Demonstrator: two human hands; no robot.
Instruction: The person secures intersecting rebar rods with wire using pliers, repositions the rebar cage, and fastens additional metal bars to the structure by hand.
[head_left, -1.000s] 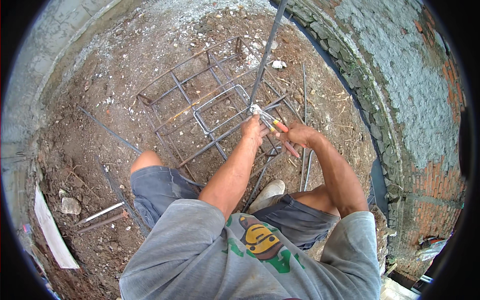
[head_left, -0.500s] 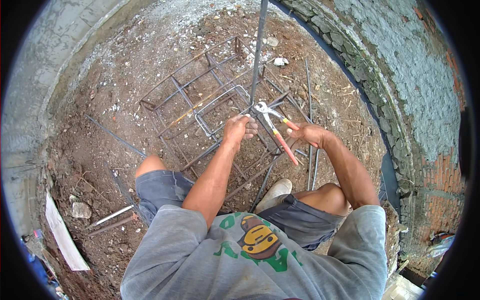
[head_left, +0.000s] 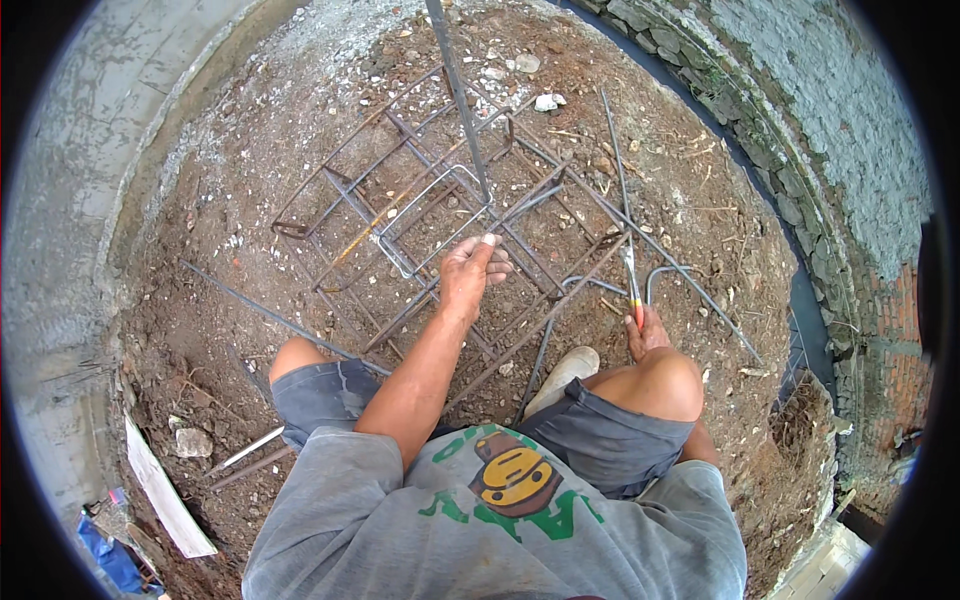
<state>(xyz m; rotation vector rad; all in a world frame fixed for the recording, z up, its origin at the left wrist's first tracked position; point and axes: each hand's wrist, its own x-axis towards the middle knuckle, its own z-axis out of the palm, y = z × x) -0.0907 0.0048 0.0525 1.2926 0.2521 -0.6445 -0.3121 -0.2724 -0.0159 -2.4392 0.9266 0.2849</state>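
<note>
In front of me lies a rusty steel bar frame (head_left: 345, 255), made of several crossing bars and hoops. My left hand (head_left: 470, 272) is over its middle, with thumb and fingers closed together; what they hold, if anything, is too small to make out. A lighter wire-like rectangular hoop (head_left: 393, 255) lies within the frame, just left of that hand. Beside my right knee, my right hand (head_left: 650, 335) grips the orange-red handles of a pair of pincers (head_left: 636, 290), whose metal head points away from me near the frame's right corner.
A long dark upright bar (head_left: 458, 95) rises from the frame toward the far side. Loose steel rods (head_left: 695, 298) lie at the right, and another rod (head_left: 250, 302) at the left. A pale board (head_left: 165, 490) rests near the left wall (head_left: 70, 250). A stone-edged wall (head_left: 860, 170) curves along the right.
My right hand has moved the pincers away from the left hand, down and to the right beside my knee. My left hand stays nearly in place, and the upright bar leans more to the left.
</note>
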